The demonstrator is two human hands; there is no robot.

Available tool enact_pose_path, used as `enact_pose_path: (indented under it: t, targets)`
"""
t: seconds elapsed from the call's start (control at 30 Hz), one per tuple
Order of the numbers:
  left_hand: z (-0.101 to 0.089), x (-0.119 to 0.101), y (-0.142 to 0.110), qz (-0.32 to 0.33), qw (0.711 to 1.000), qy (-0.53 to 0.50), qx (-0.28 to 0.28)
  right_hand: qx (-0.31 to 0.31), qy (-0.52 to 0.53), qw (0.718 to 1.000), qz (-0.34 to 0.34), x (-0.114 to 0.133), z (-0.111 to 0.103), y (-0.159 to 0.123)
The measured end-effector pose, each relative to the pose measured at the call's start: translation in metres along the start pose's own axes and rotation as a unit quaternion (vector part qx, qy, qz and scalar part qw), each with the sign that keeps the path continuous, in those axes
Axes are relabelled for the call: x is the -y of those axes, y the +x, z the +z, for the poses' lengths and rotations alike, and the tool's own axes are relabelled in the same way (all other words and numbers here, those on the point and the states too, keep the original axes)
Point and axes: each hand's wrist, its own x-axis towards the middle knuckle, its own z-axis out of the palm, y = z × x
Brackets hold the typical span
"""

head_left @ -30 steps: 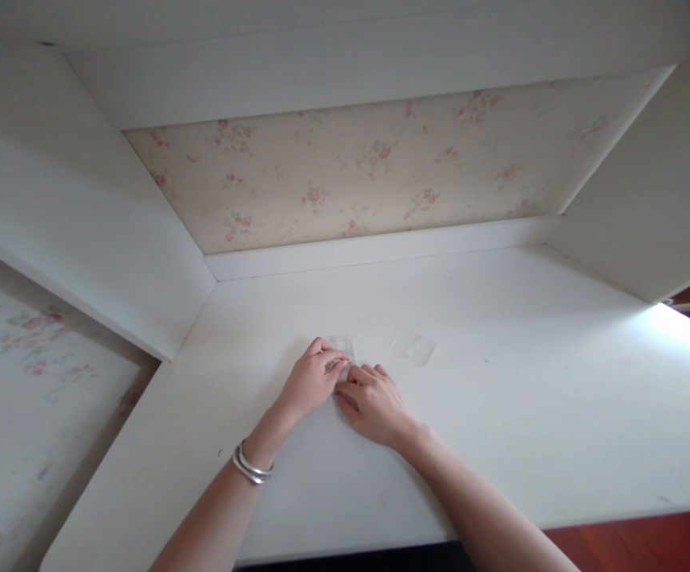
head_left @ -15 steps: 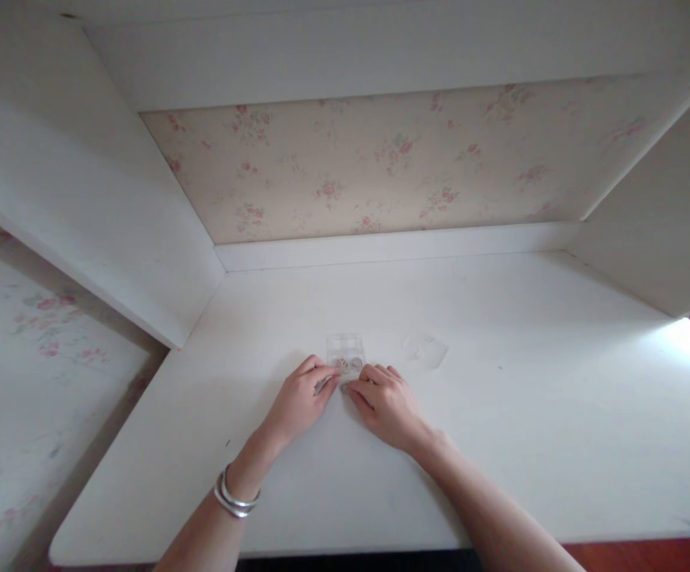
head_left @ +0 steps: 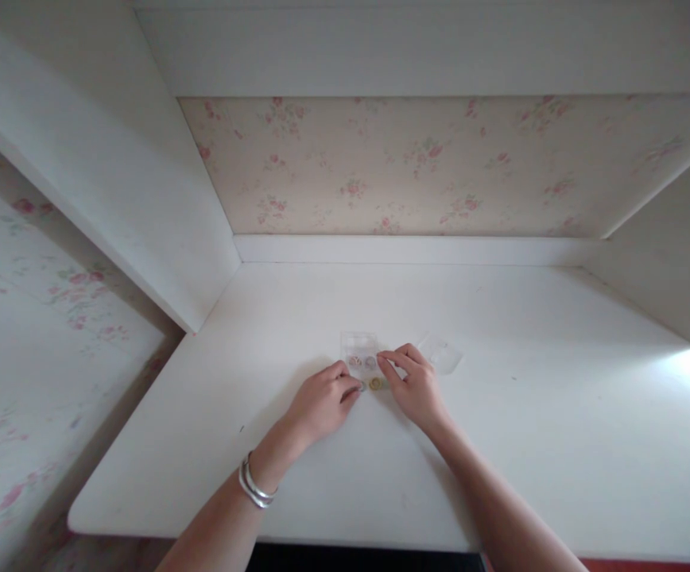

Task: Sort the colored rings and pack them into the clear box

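Note:
A small clear plastic box [head_left: 359, 343] with compartments lies on the white table, small round pieces [head_left: 355, 362] sitting in its near row. My left hand [head_left: 325, 399] is closed in a pinch at a small greyish round piece [head_left: 362, 387] just in front of the box. Beside that piece, a gold-coloured ring [head_left: 375, 384] lies on the table between my hands. My right hand [head_left: 413, 385] has thumb and forefinger together at the box's right edge. What those fingertips hold, if anything, is too small to tell.
A clear plastic lid-like piece [head_left: 442, 355] lies behind and right of my right hand. The white table [head_left: 536, 445] has a raised back edge, white side panels [head_left: 160, 199] and a rounded front left corner. A small dark speck [head_left: 242, 429] lies left of my left arm.
My right hand has moved up to the box's right edge, and the gold-coloured ring now shows. My left hand has shifted to the greyish piece in front of the box. The view has tilted slightly.

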Motion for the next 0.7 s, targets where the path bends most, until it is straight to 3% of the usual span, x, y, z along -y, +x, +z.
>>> enact_pose_path:
  t: [0.33,0.7]
  targets:
    - [0.004,0.002,-0.001,0.01,1.0,-0.012,0.002,0.0,-0.013,1.0,0.015,-0.002,-0.001,0.0]
    - [-0.005,0.008,0.01,-0.032,0.987,-0.158,-0.02,0.035,-0.055,0.997,-0.029,0.006,-0.008,-0.008]
